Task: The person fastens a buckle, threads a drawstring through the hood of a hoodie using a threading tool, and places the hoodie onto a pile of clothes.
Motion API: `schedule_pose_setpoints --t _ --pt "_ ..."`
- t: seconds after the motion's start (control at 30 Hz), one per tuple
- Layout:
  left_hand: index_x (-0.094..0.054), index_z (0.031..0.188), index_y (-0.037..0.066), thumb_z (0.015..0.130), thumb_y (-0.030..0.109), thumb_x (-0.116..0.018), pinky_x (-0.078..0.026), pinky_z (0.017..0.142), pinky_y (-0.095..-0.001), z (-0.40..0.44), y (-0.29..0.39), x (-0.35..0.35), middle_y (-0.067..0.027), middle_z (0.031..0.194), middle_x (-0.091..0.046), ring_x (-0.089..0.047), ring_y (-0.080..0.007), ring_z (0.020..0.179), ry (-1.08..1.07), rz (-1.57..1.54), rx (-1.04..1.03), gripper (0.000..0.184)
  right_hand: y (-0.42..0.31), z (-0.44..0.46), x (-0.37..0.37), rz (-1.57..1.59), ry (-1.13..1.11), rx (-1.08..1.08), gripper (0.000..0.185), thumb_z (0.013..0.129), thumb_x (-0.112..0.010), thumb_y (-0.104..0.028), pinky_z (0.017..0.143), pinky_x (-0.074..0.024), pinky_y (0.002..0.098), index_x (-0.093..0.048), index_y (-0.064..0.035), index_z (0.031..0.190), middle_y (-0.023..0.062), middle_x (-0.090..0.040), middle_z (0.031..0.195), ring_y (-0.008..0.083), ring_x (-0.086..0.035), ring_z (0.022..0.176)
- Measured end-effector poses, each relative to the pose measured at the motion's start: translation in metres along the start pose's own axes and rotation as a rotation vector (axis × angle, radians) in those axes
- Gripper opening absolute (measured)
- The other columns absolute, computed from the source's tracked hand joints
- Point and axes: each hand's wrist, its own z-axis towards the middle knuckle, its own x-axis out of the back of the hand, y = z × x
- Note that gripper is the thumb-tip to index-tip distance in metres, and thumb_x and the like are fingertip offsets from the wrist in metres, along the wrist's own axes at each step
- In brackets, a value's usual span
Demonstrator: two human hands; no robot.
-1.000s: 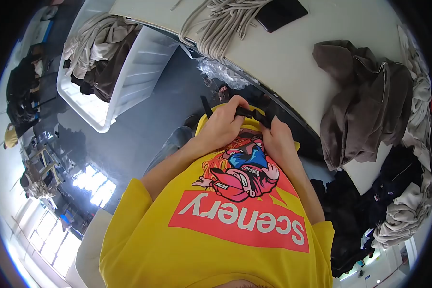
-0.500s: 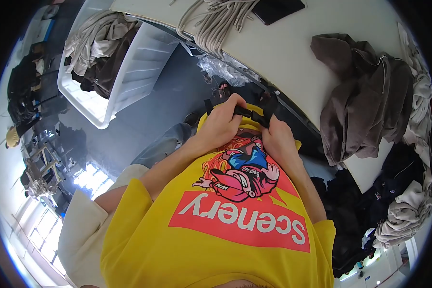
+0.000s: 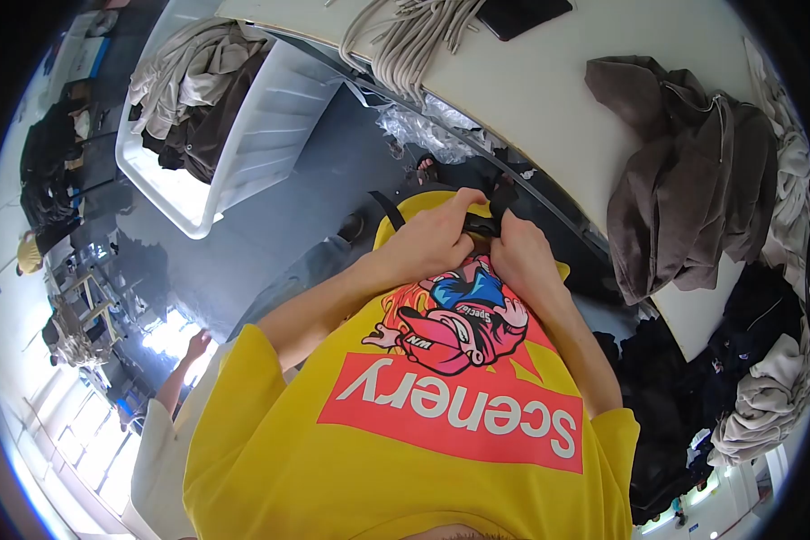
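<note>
Gripped black buckle (image 3: 483, 226) in curled, near-closed fingers of left hand (image 3: 427, 240) and right hand (image 3: 524, 256). Risked snagging yellow shirt (image 3: 288, 450) through its closeness.

The left hand (image 3: 430, 238) and right hand (image 3: 522, 250) cover parts of the black strap (image 3: 483, 225) at the waist, so how its pieces meet between the fingers cannot be told. The top edge cuts off the dark phone (image 3: 518, 16), pale cords (image 3: 411, 49) and white crate (image 3: 265, 126); the distant person in yellow (image 3: 29, 254) is too small to make out.
</note>
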Motion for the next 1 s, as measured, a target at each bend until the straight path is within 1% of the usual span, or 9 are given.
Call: schedule_pose_setpoints --t 0.17,0.3,0.33,0.57,0.6,0.73,0.9,0.93,1.0 --pt "-0.042 0.122 0.005 0.088 0.017 -0.052 -0.044 0.087 -0.0385 0.01 -0.014 0.01 -0.0227 0.107 -0.057 -0.055 -0.0387 0.102 -0.136 0.005 -0.101 0.037 0.019 0.015 -0.013 0.153 -0.05 0.063 0.023 0.079 -0.05 -0.011 0.076 -0.0463 0.0498 -0.055 0.0063 0.094 0.0283 -0.062 0.084 0.0448 -0.058 0.084" --pt "-0.053 0.112 0.001 0.09 0.026 -0.055 -0.045 0.085 -0.0363 0.028 -0.021 0.006 -0.0209 0.106 -0.06 -0.059 -0.0335 0.099 -0.256 0.126 -0.165 0.033 0.059 0.019 -0.023 0.5 -0.093 0.189 0.032 0.079 -0.063 -0.018 0.074 -0.0481 0.0382 -0.056 0.0047 0.101 0.0237 -0.063 0.088 0.0334 -0.063 0.083" --pt "-0.056 0.105 0.0 0.09 0.028 -0.057 -0.046 0.08 -0.0361 0.031 -0.015 0.009 -0.0205 0.099 -0.063 -0.061 -0.0325 0.093 -0.246 0.134 -0.16 0.033 0.064 0.014 -0.018 0.528 -0.13 0.145 0.035 0.079 -0.067 -0.023 0.073 -0.0469 0.0316 -0.057 0.0023 0.101 0.0177 -0.064 0.088 0.0208 -0.061 0.081" --pt "-0.058 0.102 0.001 0.087 0.031 -0.06 -0.048 0.075 -0.0362 0.046 -0.017 0.017 -0.0198 0.095 -0.065 -0.064 -0.0328 0.087 -0.413 0.287 -0.113 0.034 0.099 -0.057 -0.026 0.798 -0.095 -0.222 0.022 0.082 -0.063 -0.016 0.061 -0.0424 0.0233 -0.057 -0.0002 0.096 0.0049 -0.059 0.077 0.0086 -0.053 0.07" --pt "-0.058 0.101 0.002 0.087 0.031 -0.061 -0.048 0.068 -0.0333 0.041 -0.026 0.019 -0.0146 0.085 -0.065 -0.063 -0.0249 0.077 -0.353 0.222 -0.207 0.033 0.104 -0.078 -0.035 0.767 -0.016 -0.228 0.021 0.082 -0.063 -0.013 0.06 -0.0414 0.0229 -0.056 -0.0003 0.097 0.0031 -0.058 0.076 0.0081 -0.051 0.069" --pt "-0.059 0.1 0.003 0.09 0.031 -0.059 -0.041 0.058 -0.0282 0.011 -0.049 0.057 0.0017 0.072 -0.052 -0.047 -0.0108 0.067 -0.497 -0.006 0.141 0.03 0.115 -0.141 -0.064 0.846 0.142 -0.241 0.022 0.082 -0.06 -0.004 0.06 -0.0404 0.0219 -0.052 -0.0015 0.102 -0.0006 -0.053 0.073 0.0073 -0.047 0.066" --pt "-0.059 0.11 0.001 0.087 0.016 -0.059 -0.045 0.081 -0.0292 -0.029 -0.092 0.09 -0.0055 0.105 -0.063 -0.056 -0.0147 0.092 -0.573 -0.636 0.561 0.027 0.095 -0.174 -0.049 0.633 -0.136 -0.255 0.024 0.083 -0.06 -0.015 0.07 -0.0476 0.0286 -0.056 -0.0024 0.102 0.0091 -0.066 0.087 0.0176 -0.062 0.077" --pt "-0.059 0.107 0.004 0.086 0.018 -0.06 -0.047 0.063 -0.0269 -0.033 -0.097 0.092 -0.0015 0.093 -0.062 -0.057 -0.0106 0.082 -0.561 -0.682 0.648 0.025 0.093 -0.179 -0.038 0.628 -0.137 -0.245 0.024 0.083 -0.06 -0.015 0.07 -0.0476 0.0286 -0.056 -0.0024 0.102 0.0091 -0.066 0.087 0.0176 -0.062 0.077" --pt "-0.059 0.11 0.002 0.084 0.014 -0.06 -0.046 0.075 -0.0289 -0.031 -0.115 0.098 -0.0056 0.102 -0.063 -0.057 -0.0143 0.089 -0.599 -0.725 0.718 0.029 0.098 -0.189 -0.017 0.407 -0.381 -0.474 0.022 0.082 -0.06 -0.021 0.073 -0.0496 0.0327 -0.061 -0.0022 0.093 0.012 -0.067 0.086 0.0232 -0.065 0.081"
